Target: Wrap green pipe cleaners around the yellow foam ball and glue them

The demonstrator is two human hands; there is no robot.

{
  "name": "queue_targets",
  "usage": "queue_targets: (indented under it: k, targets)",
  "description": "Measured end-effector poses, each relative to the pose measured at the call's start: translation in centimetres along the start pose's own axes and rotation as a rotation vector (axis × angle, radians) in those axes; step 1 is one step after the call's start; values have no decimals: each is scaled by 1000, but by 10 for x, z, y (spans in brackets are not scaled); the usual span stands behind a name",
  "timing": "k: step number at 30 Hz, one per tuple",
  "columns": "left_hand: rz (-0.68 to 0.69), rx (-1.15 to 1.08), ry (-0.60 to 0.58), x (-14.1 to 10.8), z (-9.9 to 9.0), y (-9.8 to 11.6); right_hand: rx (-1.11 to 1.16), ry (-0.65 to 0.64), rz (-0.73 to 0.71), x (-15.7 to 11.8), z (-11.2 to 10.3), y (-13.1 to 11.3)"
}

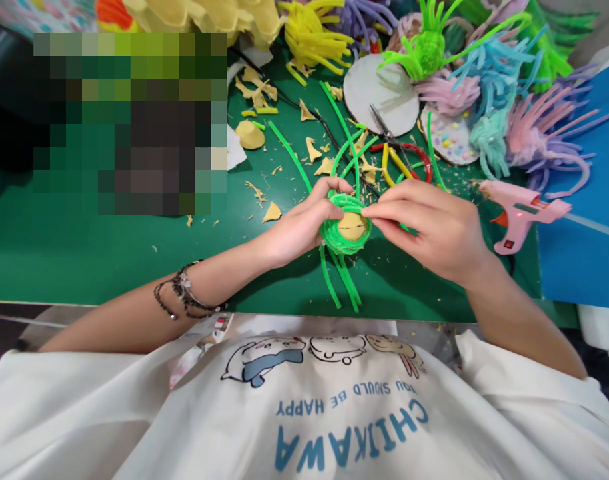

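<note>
A round body of bright green pipe cleaners (345, 244) is wound about a tan cardboard-like piece (352, 227), which shows through its middle. Loose green stems stick out from it at the top and bottom. My left hand (311, 223) is closed on its left side, with the thumb at the upper rim. From the right, my right hand (424, 223) pinches a green strand at the upper right edge. The pinched fingertips partly cover that strand.
Scissors (388, 133) with red and yellow handles lie behind my hands. A pink glue gun (518, 210) rests at the right. Tan cardboard scraps (273, 213) dot the green table (224, 287). Pipe-cleaner bundles, a white disc (381, 93) and an egg carton (209, 17) sit farther back.
</note>
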State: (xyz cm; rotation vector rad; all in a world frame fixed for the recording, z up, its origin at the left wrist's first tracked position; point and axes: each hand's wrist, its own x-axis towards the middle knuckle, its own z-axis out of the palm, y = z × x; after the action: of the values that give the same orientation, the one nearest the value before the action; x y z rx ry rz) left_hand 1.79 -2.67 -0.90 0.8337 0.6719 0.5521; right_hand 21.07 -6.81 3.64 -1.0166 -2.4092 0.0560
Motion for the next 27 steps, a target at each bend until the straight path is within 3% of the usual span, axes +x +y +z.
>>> queue_targets:
  k: [20, 27]
  targets:
    - [157, 233, 87, 1, -5, -3, 108, 10, 25, 2, 11, -1]
    - [131, 139, 166, 4, -3, -3, 66, -29, 36, 4, 9, 1]
